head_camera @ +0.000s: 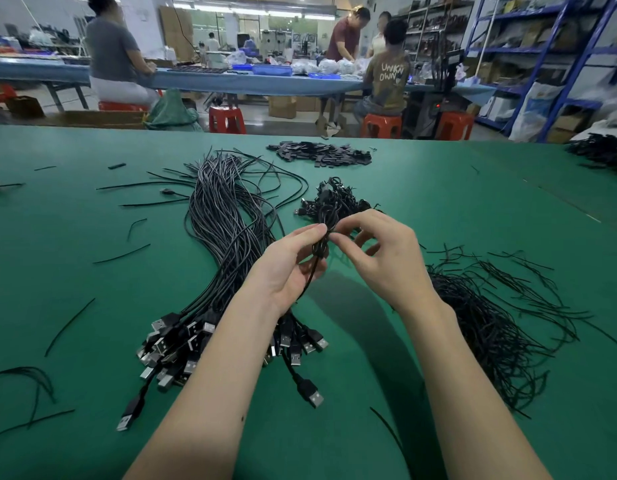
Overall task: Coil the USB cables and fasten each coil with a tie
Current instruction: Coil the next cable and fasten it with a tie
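left hand (289,268) grips a coiled cable (321,237) above the green table (92,271), fingers curled round it. right hand (380,258) pinches the coil's top, beside the loose cable bundle (224,223).

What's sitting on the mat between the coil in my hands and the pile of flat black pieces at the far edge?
In the head view, a heap of finished coils lies between the held coil and the flat pieces.

Two hands (293,268), four people (111,46) at upper frame, four red stools (226,120), one green desk (438,202).
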`<state>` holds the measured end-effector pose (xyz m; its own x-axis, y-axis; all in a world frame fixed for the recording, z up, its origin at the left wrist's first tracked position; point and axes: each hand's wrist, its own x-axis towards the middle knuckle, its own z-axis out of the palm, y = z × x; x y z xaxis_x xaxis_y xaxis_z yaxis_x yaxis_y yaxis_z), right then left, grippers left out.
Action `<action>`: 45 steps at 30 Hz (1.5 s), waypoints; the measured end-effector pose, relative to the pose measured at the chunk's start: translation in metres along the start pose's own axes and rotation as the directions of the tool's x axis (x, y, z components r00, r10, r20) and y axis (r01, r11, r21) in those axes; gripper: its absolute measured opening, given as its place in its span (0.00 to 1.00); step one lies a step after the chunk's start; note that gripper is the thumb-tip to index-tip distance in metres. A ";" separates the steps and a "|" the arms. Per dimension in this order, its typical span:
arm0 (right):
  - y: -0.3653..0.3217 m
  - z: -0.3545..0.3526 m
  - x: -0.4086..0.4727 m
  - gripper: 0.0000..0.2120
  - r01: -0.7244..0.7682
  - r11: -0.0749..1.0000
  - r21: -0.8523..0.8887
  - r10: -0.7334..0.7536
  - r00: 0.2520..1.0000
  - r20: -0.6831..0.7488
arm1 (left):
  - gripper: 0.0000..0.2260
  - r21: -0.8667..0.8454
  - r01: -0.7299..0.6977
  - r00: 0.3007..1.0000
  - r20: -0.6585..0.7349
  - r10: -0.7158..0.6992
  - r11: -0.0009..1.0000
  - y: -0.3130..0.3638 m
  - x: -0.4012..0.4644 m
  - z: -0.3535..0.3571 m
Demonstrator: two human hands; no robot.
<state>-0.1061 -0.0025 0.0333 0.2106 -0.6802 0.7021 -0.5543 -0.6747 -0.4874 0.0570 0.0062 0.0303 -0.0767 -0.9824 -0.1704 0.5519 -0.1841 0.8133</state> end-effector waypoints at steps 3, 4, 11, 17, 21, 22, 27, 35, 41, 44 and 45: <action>-0.008 0.013 0.001 0.05 -0.260 0.945 0.201 0.259 0.965 0.031 | 0.04 0.078 -0.106 0.994 -0.003 0.106 0.991 -0.004 0.003 -0.003; -0.013 0.015 0.002 0.06 -0.438 0.816 0.376 0.429 0.896 0.112 | 0.05 0.091 -0.152 0.988 -0.004 0.153 0.984 -0.005 0.003 -0.004; -0.033 0.010 0.007 0.04 -0.681 -0.220 0.699 0.481 0.547 0.685 | 0.09 0.037 -0.285 0.953 0.118 0.279 0.958 0.001 0.002 -0.003; -0.009 -0.006 0.001 0.10 -0.118 0.992 0.034 0.113 0.987 0.117 | 0.07 0.102 -0.188 0.982 0.006 0.189 0.977 -0.002 0.003 -0.004; -0.007 -0.002 0.000 0.02 -0.049 0.998 0.039 0.048 0.998 0.029 | 0.04 0.112 -0.165 0.986 0.037 0.162 0.980 -0.005 0.004 -0.005; -0.007 0.000 -0.001 0.01 -0.098 0.989 0.109 0.098 0.995 0.007 | 0.05 0.111 -0.169 0.985 0.044 0.165 0.979 -0.005 0.004 -0.005; -0.020 0.006 0.004 0.07 -0.734 0.188 0.652 0.584 0.618 0.527 | 0.05 0.139 -0.232 0.973 0.046 0.228 0.963 -0.006 0.006 -0.008; -0.007 -0.007 0.000 0.13 -0.199 0.975 0.101 0.182 0.972 0.151 | 0.03 0.088 -0.129 0.992 0.010 0.129 0.988 -0.003 0.005 -0.006; 0.002 -0.007 -0.001 0.05 0.008 0.999 0.031 -0.010 0.997 0.071 | 0.05 0.080 -0.035 0.999 0.008 0.035 0.996 -0.005 0.002 -0.005; 0.004 -0.006 -0.002 0.02 -0.014 0.999 0.043 0.014 1.000 0.009 | 0.04 0.105 -0.019 1.000 0.022 0.017 0.994 -0.005 0.002 -0.006; 0.004 -0.004 -0.003 0.02 -0.072 0.994 0.078 0.072 0.997 -0.003 | 0.04 0.127 -0.035 0.999 0.019 0.032 0.991 -0.005 0.003 -0.006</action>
<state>-0.1119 -0.0020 0.0319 0.1678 -0.7263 0.6666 -0.5031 -0.6445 -0.5757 0.0589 0.0047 0.0224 -0.0748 -0.9883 -0.1330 0.4445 -0.1525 0.8827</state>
